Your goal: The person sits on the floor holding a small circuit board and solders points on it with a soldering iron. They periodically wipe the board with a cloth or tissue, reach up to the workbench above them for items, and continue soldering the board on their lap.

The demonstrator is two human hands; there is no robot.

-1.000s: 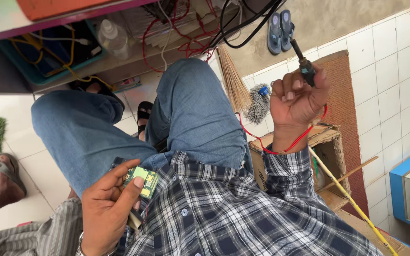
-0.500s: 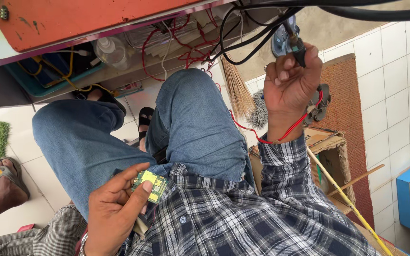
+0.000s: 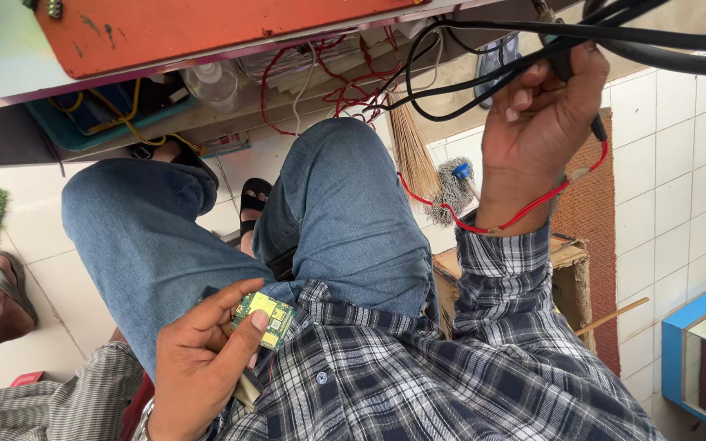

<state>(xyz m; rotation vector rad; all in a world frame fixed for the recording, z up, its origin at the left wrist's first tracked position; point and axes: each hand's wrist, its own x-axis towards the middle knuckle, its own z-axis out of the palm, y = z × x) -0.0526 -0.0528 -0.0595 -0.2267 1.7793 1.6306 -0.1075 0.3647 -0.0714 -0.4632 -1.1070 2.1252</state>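
A small green circuit board [image 3: 264, 318] is pinched between thumb and fingers of the left hand [image 3: 202, 367], low over the lap at about seven o'clock. The right hand [image 3: 537, 122] is closed around a black probe [image 3: 569, 69] with a red lead [image 3: 525, 214], raised at about one o'clock under the orange-edged bench [image 3: 206, 33]. The step in hand appears to be fetching the probe; next, its tip would need bringing down to the board. The board looks thin and rectangular, with yellow patches.
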